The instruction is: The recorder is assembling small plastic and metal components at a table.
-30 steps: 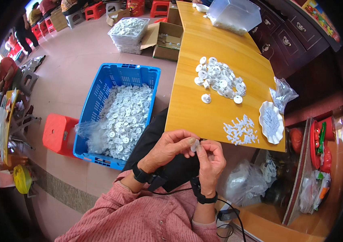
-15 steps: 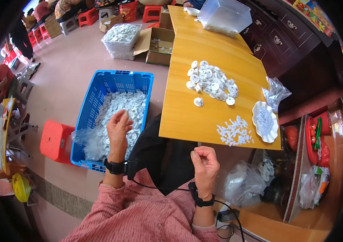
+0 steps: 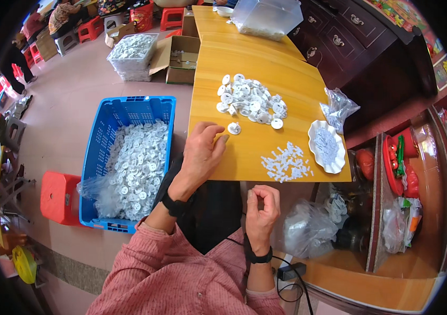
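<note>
My left hand [image 3: 202, 151] reaches over the near left edge of the yellow table [image 3: 210, 68], thumb and fingers a little apart with nothing seen between them. Just beyond its fingertips a single round white plastic piece [image 3: 234, 128] stands on the table, apart from a pile of similar white pieces [image 3: 252, 100]. My right hand [image 3: 263, 212] is in front of the table's near edge, thumb and fingertips pinched together; anything held there is hidden. Past it, small white pegs [image 3: 286, 163] lie scattered on the tabletop, beside a scalloped white dish [image 3: 312, 137] holding more of them.
A blue crate [image 3: 89, 157] full of white pieces stands on the floor at left, next to a red stool [image 3: 58, 197]. A clear bag [image 3: 339, 109] lies by the dish. Dark drawers [image 3: 334, 47] and an open cabinet [image 3: 391, 262] flank the right side.
My left hand has moved right, from above the blue crate to the table's edge near the single white piece. My right hand stays pinched near the table's front. The view has shifted slightly.
</note>
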Motion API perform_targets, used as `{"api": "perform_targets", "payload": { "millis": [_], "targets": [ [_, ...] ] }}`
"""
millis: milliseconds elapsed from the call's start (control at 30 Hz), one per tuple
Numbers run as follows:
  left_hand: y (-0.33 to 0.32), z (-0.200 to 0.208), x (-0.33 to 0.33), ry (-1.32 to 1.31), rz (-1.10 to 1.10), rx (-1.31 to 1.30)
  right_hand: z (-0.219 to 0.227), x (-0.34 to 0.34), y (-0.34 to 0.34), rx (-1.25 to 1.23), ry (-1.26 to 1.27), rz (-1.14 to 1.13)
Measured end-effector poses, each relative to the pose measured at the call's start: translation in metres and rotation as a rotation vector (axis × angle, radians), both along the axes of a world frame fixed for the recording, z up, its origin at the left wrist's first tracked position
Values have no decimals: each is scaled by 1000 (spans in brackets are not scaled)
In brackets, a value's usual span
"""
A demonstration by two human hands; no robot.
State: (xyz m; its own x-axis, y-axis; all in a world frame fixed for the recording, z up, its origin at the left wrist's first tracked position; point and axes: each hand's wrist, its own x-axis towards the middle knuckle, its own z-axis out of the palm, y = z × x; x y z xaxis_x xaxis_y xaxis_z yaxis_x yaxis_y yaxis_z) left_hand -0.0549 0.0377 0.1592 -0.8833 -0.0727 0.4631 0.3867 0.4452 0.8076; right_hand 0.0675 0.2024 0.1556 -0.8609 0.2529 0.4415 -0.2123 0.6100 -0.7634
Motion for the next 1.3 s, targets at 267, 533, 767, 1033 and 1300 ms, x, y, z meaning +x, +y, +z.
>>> {"api": "perform_targets", "payload": {
  "millis": [267,533,767,1033,1300],
  "targets": [
    [27,3,-21,91,-140,-254,-7,-9,25,228,54,-173],
    [21,-5,-19,123,-154,-304,1,-32,17,542,56,-184],
    [10,-6,6,127,-148,-272,-4,-44,15,735,7,-175],
    [1,-8,23,157,-142,-196,-1,-41,16,697,37,-136],
    [0,-9,28,170,-122,-183,7,-36,12,791,-47,-76]
  ]
}}
